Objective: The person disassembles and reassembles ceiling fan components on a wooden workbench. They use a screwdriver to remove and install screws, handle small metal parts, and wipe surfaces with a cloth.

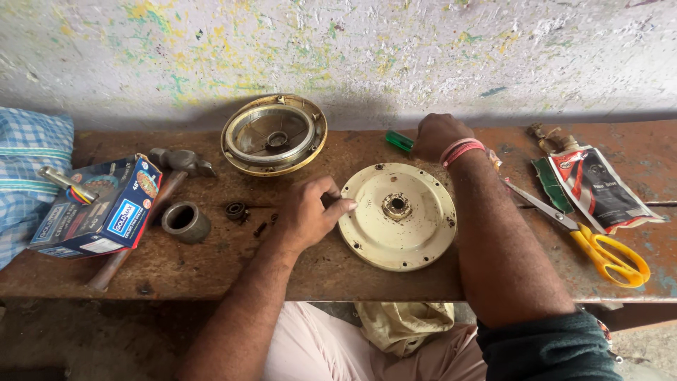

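You sit at a long rusty brown metal bench (211, 264) that stands against a paint-spotted white wall (367, 49). In front of you lies the round cream-coloured metal cover plate (397, 216), flat on the bench, with a hub hole in its middle. Behind it, more to the left, rests a round gold-rimmed metal housing (274, 134), open side up. At the far left you have a blue cardboard box (95, 207) (a tool handle lies on top of it), and beside it a steel-headed hammer with a rusty handle (151, 212).

Your left hand (310, 212) rests on the bench with the fingers curled, and its fingertips touch the left edge of the cream plate; it pinches nothing. Your right hand (436, 136) is closed around a small green-handled tool (399, 140) just behind the plate, knuckles up.

To the right lie scissors with yellow handles (589, 240) and a red, white and black pouch (599, 187). The small parts are left of your left hand: a grey metal ring sleeve (185, 221) and a dark small bearing (236, 210).
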